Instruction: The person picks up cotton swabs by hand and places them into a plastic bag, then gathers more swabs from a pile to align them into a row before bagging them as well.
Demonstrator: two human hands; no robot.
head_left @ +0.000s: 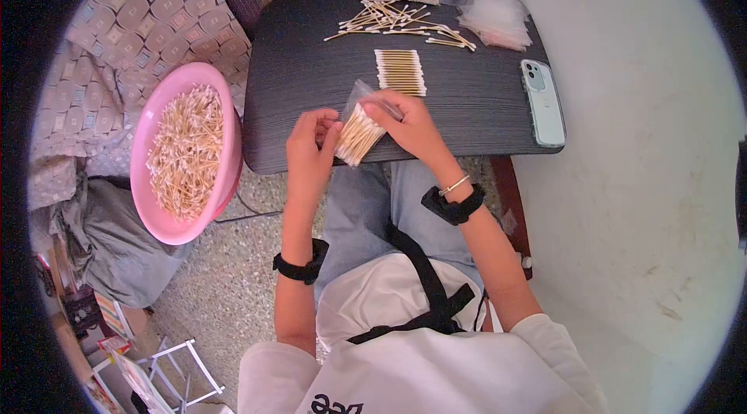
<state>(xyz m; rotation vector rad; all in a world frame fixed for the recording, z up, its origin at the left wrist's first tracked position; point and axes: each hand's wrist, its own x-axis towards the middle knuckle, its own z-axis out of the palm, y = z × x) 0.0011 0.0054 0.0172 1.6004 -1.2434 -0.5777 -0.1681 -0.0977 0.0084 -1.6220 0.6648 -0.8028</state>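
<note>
near edge of table [296,64]: right hand [406,126] clasps clear bag [359,92] of cotton swabs [359,139]; left hand [311,143] half-curled alongside (contact unclear). step seems to be bagging; next move calls for steadying the bag, settling swabs.

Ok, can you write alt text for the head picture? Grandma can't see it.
The right hand holds a bag of cotton swabs over a table, the left hand beside it. Farther back lie a row and a pile of swabs; a phone rests at right, a pink tub of swabs at left.
</note>
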